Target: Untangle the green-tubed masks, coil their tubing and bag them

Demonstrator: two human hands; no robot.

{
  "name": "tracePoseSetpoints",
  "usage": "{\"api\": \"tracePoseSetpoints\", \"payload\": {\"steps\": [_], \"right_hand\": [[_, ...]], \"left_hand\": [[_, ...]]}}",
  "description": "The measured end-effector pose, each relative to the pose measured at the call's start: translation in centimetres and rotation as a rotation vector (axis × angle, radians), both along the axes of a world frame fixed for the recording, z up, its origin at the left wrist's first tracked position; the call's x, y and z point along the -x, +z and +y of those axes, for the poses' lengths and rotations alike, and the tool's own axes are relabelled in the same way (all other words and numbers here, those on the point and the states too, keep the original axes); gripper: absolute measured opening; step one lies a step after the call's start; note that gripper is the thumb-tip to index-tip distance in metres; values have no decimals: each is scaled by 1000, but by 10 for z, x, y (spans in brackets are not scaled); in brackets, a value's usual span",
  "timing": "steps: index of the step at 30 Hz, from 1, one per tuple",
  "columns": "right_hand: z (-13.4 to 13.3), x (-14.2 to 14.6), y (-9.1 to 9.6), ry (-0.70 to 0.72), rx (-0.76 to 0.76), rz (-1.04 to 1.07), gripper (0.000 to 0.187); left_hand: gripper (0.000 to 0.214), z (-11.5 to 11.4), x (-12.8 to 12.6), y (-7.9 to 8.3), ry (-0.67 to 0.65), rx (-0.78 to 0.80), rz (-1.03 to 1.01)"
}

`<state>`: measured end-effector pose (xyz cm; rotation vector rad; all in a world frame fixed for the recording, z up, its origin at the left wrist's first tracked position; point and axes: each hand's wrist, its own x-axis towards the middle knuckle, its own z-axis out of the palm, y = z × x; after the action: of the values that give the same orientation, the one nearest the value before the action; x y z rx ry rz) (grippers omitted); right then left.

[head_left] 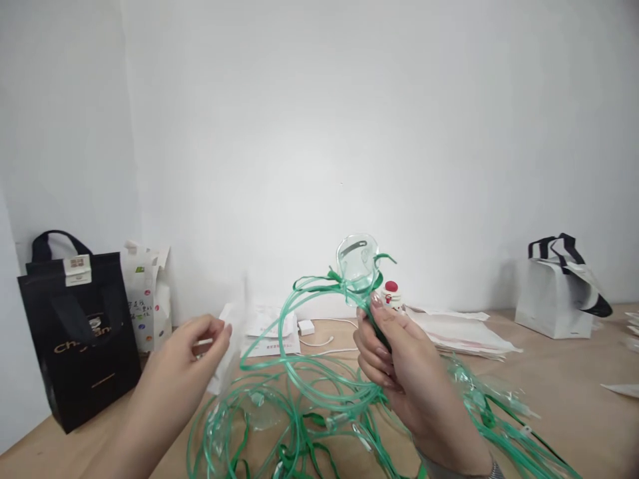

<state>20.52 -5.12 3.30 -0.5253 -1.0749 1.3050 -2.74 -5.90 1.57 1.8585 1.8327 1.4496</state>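
Observation:
My right hand [399, 356] is closed around the lower end of a clear oxygen mask [357, 263], held upright above the table. Coiled green tubing [283, 332] and a green strap hang from the mask to the left of the hand. My left hand [192, 356] pinches a thin whitish plastic bag [234, 346] between thumb and fingers; the bag is smeared by motion. Below both hands lies a tangle of more green tubing [294, 426] with clear mask parts. To the right of my right forearm is another bundle of tubing [504, 426] with a clear mask.
A black bag [82, 346] and a printed paper bag [150, 299] stand at the left. Behind the tubing are a white charger [305, 327], a small figure with a red top [391, 293] and stacked papers [464, 332]. A white bag [552, 303] stands back right.

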Motion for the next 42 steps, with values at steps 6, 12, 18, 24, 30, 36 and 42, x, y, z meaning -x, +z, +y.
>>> {"api": "tracePoseSetpoints", "payload": {"steps": [6,12,18,24,30,36,42], "right_hand": [[16,1,-14,30,61,-60,29],[14,-6,-9,13,71,-2,37],[13,-8,-8,-14,64,-48,36],[9,2,-10,-12,16,103,33],[2,3,-12,213,24,72,42],[-4,-1,-11,305,13,108,43],[-1,-6,-10,206,3,205,35]], "left_hand": [[34,21,-2,-17,-144,284,147],[30,25,-22,-33,-180,291,417],[24,22,-36,-36,-45,263,557],[24,10,-53,-32,-22,157,661],[23,1,-68,-23,-49,183,733],[26,-1,-71,-19,-8,231,766],[15,-3,-64,-14,-240,353,453]]}}
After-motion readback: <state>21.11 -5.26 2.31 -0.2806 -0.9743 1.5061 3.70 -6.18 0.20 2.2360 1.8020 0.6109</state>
